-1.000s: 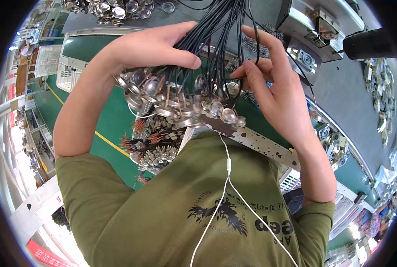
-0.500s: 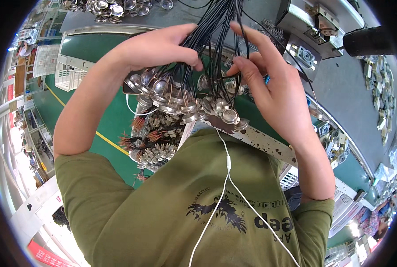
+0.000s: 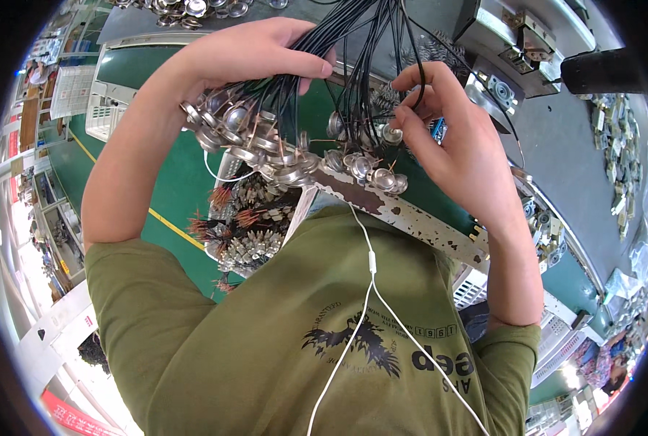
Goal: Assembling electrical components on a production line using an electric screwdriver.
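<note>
A thick bundle of thin black wires (image 3: 345,29) hangs over the bench edge, with round silver metal caps (image 3: 247,138) at the lower ends. My left hand (image 3: 266,51) is closed round the larger part of the bundle, its thumb lying across the wires. To the right, a smaller group of wires hangs apart, its caps (image 3: 360,167) just above the chipped white bar. My right hand (image 3: 451,131) pinches one black wire between thumb and forefinger, and the wire loops over the fingers. A cap lies close under those fingertips.
Below the caps, a white bin holds several bunches of wired metal parts (image 3: 255,243). A chipped white bar (image 3: 411,218) crosses before my body. The grey bench (image 3: 556,138) carries a metal fixture (image 3: 516,43), loose metal caps (image 3: 193,7) and a metal-parts pile (image 3: 618,160). A black cylinder (image 3: 600,71) juts in.
My left hand has moved left and up with its wires, widening the gap to the smaller group. My right hand has lowered slightly, its thumb and forefinger drawn together on a wire.
</note>
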Motion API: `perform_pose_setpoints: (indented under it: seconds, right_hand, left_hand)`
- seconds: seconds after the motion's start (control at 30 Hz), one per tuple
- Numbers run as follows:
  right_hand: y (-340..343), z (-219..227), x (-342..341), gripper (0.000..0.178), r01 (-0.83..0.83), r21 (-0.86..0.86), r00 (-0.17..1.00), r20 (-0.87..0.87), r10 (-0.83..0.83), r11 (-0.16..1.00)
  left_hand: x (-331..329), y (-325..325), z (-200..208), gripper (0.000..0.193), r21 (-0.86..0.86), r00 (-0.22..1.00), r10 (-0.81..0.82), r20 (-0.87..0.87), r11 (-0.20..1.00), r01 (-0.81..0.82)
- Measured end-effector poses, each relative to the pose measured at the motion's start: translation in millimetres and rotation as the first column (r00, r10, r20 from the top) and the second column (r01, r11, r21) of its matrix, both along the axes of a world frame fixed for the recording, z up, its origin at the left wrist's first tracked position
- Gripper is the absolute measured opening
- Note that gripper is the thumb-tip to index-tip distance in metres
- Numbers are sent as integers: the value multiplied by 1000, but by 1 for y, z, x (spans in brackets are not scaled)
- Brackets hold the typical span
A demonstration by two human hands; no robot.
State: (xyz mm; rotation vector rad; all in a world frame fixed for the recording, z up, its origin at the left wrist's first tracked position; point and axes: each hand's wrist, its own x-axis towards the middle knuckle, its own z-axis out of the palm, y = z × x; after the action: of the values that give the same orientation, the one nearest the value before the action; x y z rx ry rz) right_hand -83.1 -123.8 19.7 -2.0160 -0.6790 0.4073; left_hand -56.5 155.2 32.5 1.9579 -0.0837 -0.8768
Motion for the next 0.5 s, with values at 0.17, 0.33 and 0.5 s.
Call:
perform_pose_setpoints:
  seconds: [0.17,0.33,0.5]
  right_hand:
    - [7,-3,-3,22,-18,2,1000,-12,18,1000]
    - [4,-8,-3,24,7,103,996,-86,2,995]
    - [4,-9,-4,24,16,105,997,-77,-8,994]
  left_hand:
    - [-5,-4,-8,40,162,980,-101,172,984,73]
    - [-35,-27,11,38,608,696,-398,598,791,-70]
    - [-72,-40,15,24,639,477,-593,649,765,82]
